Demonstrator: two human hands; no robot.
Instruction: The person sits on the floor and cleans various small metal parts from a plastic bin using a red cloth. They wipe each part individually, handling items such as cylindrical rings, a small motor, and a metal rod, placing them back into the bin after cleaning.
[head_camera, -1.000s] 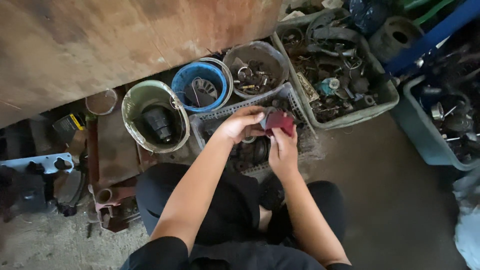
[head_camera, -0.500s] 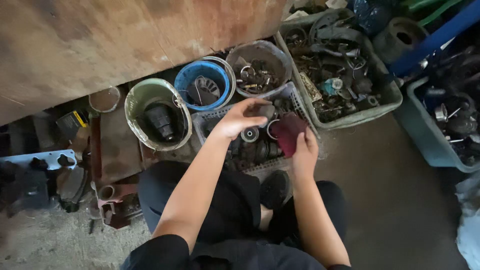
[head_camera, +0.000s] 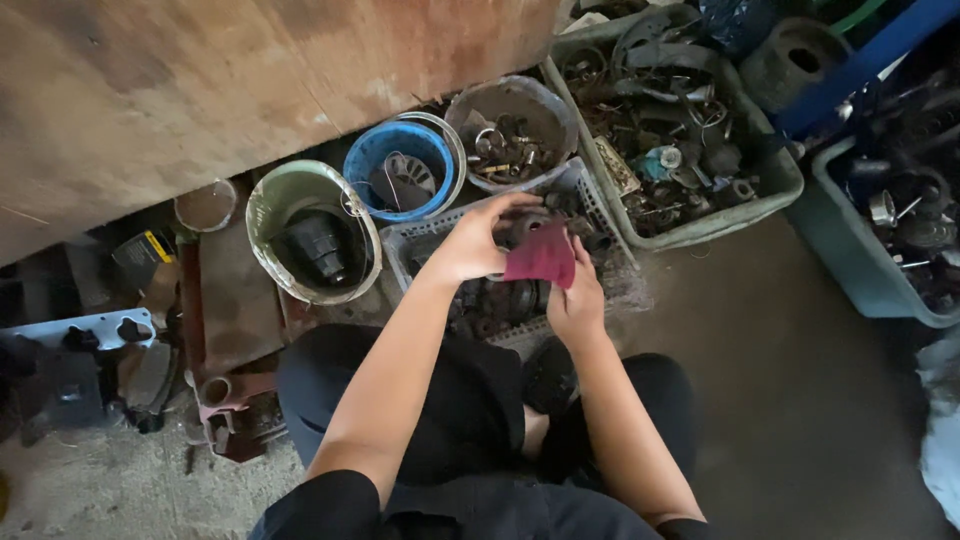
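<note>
The scene was dim overall, lit softly from above and beyond the hands; the wooden board (head_camera: 250, 90) past the left hand (head_camera: 470, 245) caught the most light and looked washed out. Deep shadow filled the floor to the right of the right hand (head_camera: 572, 305) and the clutter far to the left of the left hand. The red cloth (head_camera: 541, 255) between the hands was slightly smeared by motion. Straight edges bowed near the frame corners, and fine detail there was soft.

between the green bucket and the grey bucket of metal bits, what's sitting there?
In the head view, a blue bucket sits between the green bucket and the grey bucket, holding a dark fan-like part. Its rim appears to touch both neighbours.
</note>
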